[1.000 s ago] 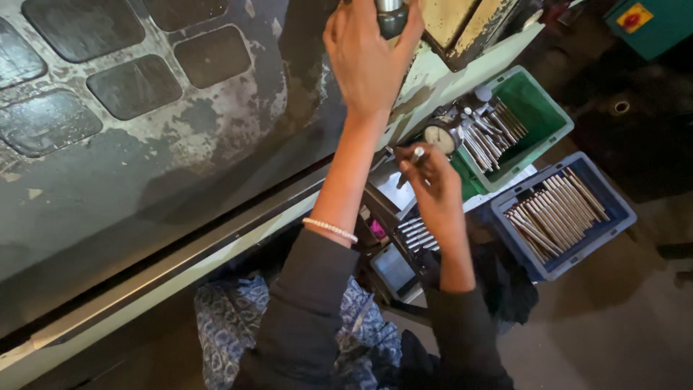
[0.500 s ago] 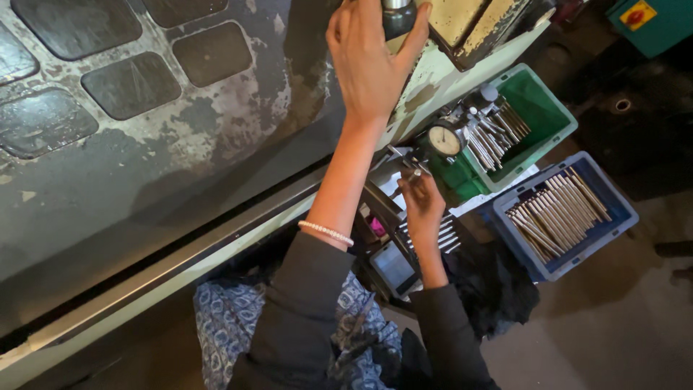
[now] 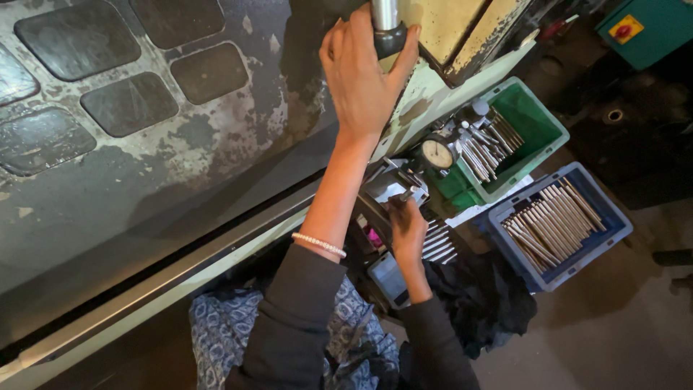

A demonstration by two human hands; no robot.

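A metal lever (image 3: 387,22) with a dark collar is gripped by the left hand (image 3: 361,76) at the top of the view, the fingers wrapped round the collar and the thumb pressed on its right side. The lever's long axis runs nearly straight up the picture, its upper end cut off by the top edge, so its full length cannot be told. It stands against the worn, cream-painted machine body (image 3: 440,29), just left of a chipped corner.

Lower down, the right hand (image 3: 408,227) is closed on a small metal pin (image 3: 406,195), which is pointed up and to the right, towards a dial gauge (image 3: 437,154). The pin is held over a grey fixture (image 3: 393,191) at the machine's lower edge.

The gauge is set at the near-left corner of a green bin (image 3: 548,133) of metal rods, whose long axes are laid diagonally, from upper left to lower right. A blue bin (image 3: 613,227) of similar rods is placed just beside it, to the lower right. A dark cloth (image 3: 484,307) is spread below the bins.

Open floor (image 3: 613,339) is left to the right of the forearm, while the room between hand and bins is narrow. On the left, the way is bounded by a long pale rail (image 3: 166,278) running diagonally under the large grey panel (image 3: 108,144)
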